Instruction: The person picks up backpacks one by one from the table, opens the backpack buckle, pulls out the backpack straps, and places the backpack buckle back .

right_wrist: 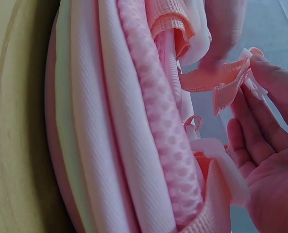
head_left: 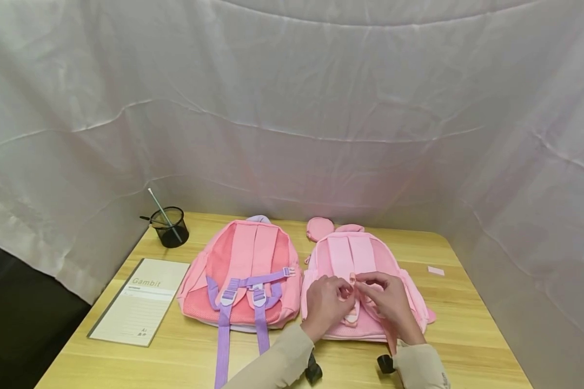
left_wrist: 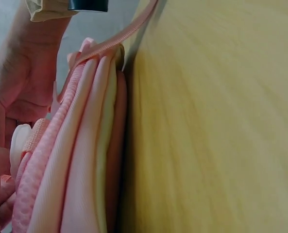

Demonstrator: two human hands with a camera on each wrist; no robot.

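Note:
A pale pink backpack (head_left: pixel 331 259) lies with its shoulder straps up at the right of the table. Over its straps, my right hand (head_left: pixel 391 302) pinches an orange-pink chest strap (right_wrist: pixel 202 81) by its end, where a whitish buckle (right_wrist: pixel 254 87) shows. My left hand (head_left: pixel 327 302) holds the same strap between thumb and fingers, just left of the right hand; its fingertips are blurred in the right wrist view. White plastic adjusters (right_wrist: pixel 221 162) sit on the webbing beside the hands. In the left wrist view an orange-pink webbing strap (left_wrist: pixel 127 31) trails off the bag.
To the left lies a coral backpack (head_left: pixel 243 254) with purple straps (head_left: pixel 224 346) hanging toward the front edge. A notebook (head_left: pixel 141 302) and a black mesh pen cup (head_left: pixel 171 229) are farther left. A round pink pouch (head_left: pixel 319 229) lies behind, a small pink card (head_left: pixel 435 270) at right.

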